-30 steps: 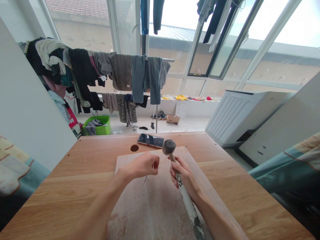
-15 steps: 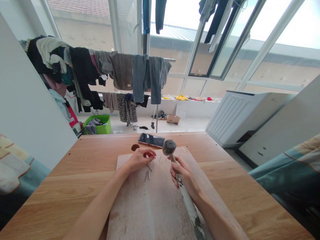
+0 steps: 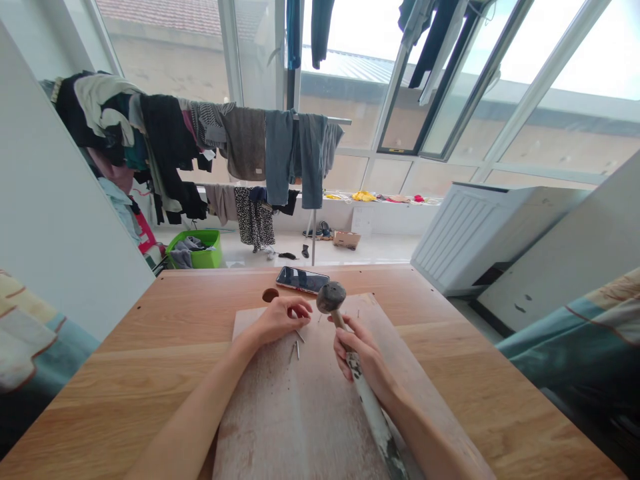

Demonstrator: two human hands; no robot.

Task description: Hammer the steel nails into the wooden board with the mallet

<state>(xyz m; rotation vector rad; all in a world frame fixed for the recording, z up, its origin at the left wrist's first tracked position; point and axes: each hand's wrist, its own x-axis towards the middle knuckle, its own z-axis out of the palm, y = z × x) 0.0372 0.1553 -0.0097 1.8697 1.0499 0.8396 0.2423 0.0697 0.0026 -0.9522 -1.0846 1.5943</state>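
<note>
A worn pale wooden board [image 3: 305,413] lies on a wooden table [image 3: 150,347]. My right hand [image 3: 357,357] is wrapped round the handle of a hammer [image 3: 331,298], whose round grey head is raised near the board's far end. My left hand [image 3: 280,319] rests on the board with thumb and fingers pinched together close to the hammer head; what they hold is too small to make out. Loose nails [image 3: 296,348] lie on the board just below that hand, and a few nails stand upright near the far edge.
A black phone [image 3: 302,280] lies at the table's far edge, beside a round hole [image 3: 271,294] in the tabletop. Beyond the table are a rack of hanging clothes [image 3: 240,150], a green basket [image 3: 196,249], a white appliance [image 3: 480,227] and large windows.
My left hand moved forward along the board from the loose nails to the far end and pinched its fingers. The hammer head shifted slightly left toward that hand.
</note>
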